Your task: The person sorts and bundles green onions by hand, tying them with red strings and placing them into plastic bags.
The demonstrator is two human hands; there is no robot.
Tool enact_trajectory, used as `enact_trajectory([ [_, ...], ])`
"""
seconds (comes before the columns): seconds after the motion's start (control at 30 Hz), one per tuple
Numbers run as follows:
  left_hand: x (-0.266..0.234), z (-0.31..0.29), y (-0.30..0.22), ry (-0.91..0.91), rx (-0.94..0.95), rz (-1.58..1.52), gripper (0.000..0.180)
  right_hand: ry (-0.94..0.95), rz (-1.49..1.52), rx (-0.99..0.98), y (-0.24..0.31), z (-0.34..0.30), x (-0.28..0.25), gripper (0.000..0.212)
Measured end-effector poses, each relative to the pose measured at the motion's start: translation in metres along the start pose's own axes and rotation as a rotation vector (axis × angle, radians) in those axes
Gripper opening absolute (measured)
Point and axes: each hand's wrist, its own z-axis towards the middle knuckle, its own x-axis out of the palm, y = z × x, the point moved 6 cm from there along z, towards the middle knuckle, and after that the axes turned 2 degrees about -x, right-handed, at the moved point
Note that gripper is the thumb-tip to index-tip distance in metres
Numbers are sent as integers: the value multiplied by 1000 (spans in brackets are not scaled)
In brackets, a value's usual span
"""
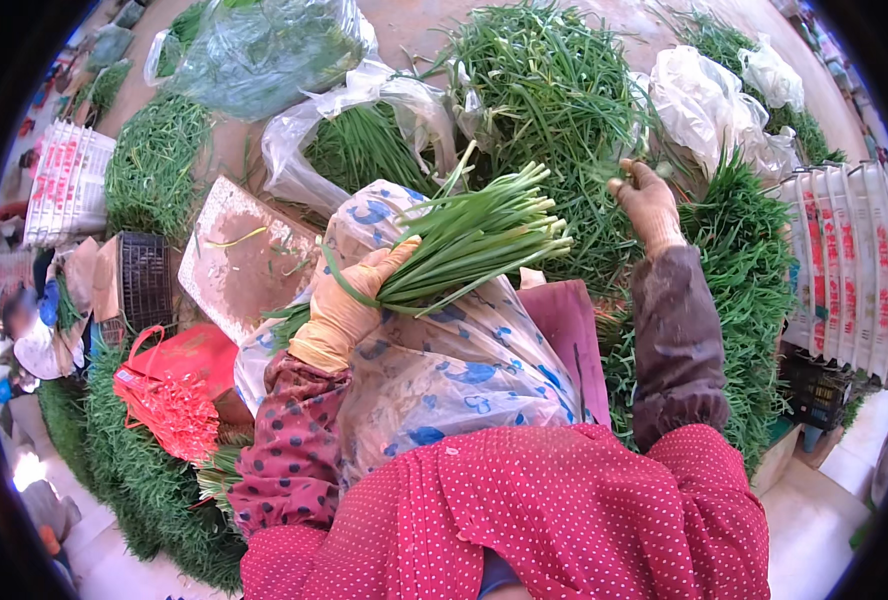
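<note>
My left hand (pixel 349 310), in a pale yellow glove, is closed around a bunch of garlic chives (pixel 484 238). The pale cut ends fan out to the upper right, over my lap. A plastic sheet (pixel 434 375) with blue prints covers my legs beneath the bunch. Raised to the right, my gloved right hand (pixel 652 205) has its fingertips apart, with nothing plainly held. Blurred green bits show beside those fingertips. Behind them is a large loose heap of chives (pixel 544 90), and more chives (pixel 734 260) are piled along my right forearm.
An open clear bag of chives (pixel 364 140) lies ahead, below a fuller bag (pixel 274 60). White bags (pixel 714 110) lie far right, above stacked white crates (pixel 844 270). On the left are a stained board (pixel 249 255), a red bag (pixel 199 360), red ties (pixel 169 415) and a black crate (pixel 146 280).
</note>
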Motion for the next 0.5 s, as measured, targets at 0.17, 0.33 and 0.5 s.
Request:
enact_trajectory([
  [0.17,9,1,4,-65,55,-45,78,51,68,-549,91,-96,-1,37],
  [0.33,12,0,1,-70,46,47,78,-35,58,-867,127,-128,46,24],
  [0.5,13,-8,2,-73,14,145,79,-189,170,-841,109,-111,25,6],
])
